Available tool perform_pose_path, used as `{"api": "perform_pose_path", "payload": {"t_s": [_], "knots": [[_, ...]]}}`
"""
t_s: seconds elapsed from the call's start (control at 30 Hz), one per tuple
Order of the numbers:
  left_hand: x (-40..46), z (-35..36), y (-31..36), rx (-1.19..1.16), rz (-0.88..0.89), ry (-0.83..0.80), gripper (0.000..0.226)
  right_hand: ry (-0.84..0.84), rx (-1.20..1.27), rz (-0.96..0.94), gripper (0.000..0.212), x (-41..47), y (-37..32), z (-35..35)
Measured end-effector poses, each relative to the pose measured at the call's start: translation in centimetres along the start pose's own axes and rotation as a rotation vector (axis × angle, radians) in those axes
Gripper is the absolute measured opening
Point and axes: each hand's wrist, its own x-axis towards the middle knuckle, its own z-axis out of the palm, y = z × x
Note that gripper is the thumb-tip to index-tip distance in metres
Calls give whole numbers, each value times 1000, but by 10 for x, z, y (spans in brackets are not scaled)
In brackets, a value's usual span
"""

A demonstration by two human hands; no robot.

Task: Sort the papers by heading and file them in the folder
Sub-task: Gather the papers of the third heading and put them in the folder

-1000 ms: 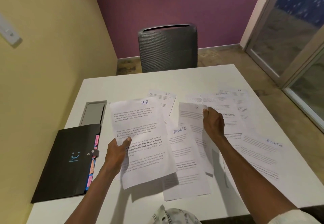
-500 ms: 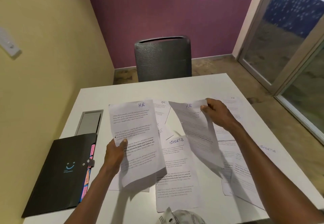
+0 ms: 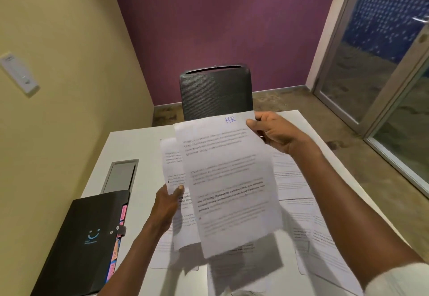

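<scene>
My right hand (image 3: 276,133) pinches the top right corner of a printed sheet headed "HR" (image 3: 229,179) and holds it up over the table. Behind it and to the left, my left hand (image 3: 168,200) grips another printed sheet (image 3: 170,163) by its left edge; the front sheet covers most of it, heading included. A black folder (image 3: 79,244) with a blue smiley and coloured tabs along its right edge lies closed at the table's left front. More printed papers (image 3: 292,179) lie spread on the white table (image 3: 139,152) under and to the right of the raised sheets.
A grey cable hatch (image 3: 120,175) is set in the table just beyond the folder. A dark mesh chair (image 3: 216,91) stands at the far side. A yellow wall runs close on the left, and glass doors are on the right.
My right hand has lifted the HR sheet off the table and carried it left, so it now overlaps the sheet in my left hand. The view has tilted upward.
</scene>
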Motion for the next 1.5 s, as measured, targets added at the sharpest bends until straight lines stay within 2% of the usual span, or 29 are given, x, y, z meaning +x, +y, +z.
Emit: {"api": "perform_pose_path", "payload": {"t_s": [0.2, 0.33, 0.37, 0.47, 0.53, 0.6, 0.63, 0.7, 0.77, 0.8, 0.83, 0.9, 1.0, 1.07, 1.17, 1.27, 1.4, 1.5], "knots": [[-22, 18, 11, -139, -124, -245, 20, 274, -244, 111, 27, 46, 49, 28], [-26, 18, 2, -230, -219, -349, 28, 390, -350, 95, 17, 45, 69, 44], [-26, 18, -1, -251, -247, -361, 28, 422, -334, 83, 21, 44, 74, 46], [-26, 17, -9, -293, -314, -330, 24, 450, -220, 105, 64, 30, 84, 48], [-27, 17, -11, -306, -326, -310, 24, 404, -176, 209, 86, 20, 92, 44], [-26, 18, -14, -297, -336, -286, 24, 298, -146, 342, 99, 7, 102, 42], [-25, 19, -15, -298, -347, -266, 24, 248, -84, 371, 97, 2, 108, 43], [-20, 21, -21, -333, -373, -213, 29, 211, 80, 386, 70, -8, 119, 53], [-16, 26, -24, -409, -380, -183, 49, 278, 20, 373, 34, -12, 130, 66], [-15, 29, -24, -414, -363, -163, 60, 312, -22, 346, 26, -14, 133, 72], [-14, 33, -22, -366, -329, -111, 65, 334, -59, 307, 24, -14, 137, 78], [-15, 37, -19, -246, -208, 4, 52, 394, -98, 239, 24, -13, 143, 87], [-16, 33, -22, 24, 59, 59, 28, 453, -91, 105, 22, -17, 143, 98], [-15, 30, -26, 122, 131, 104, 29, 449, -54, 23, 20, -21, 142, 103], [-17, 33, -26, 128, 147, 223, 23, 443, -7, -40, 20, -27, 149, 109], [-22, 37, -41, 111, 123, 235, 17, 426, 10, -32, 24, -34, 170, 113], [-32, 41, -82, 211, 71, 205, 27, 358, -32, 113, 31, -45, 226, 125], [-36, 46, -105, 184, -22, 194, 34, 323, -46, 256, 29, -50, 257, 133]]}}
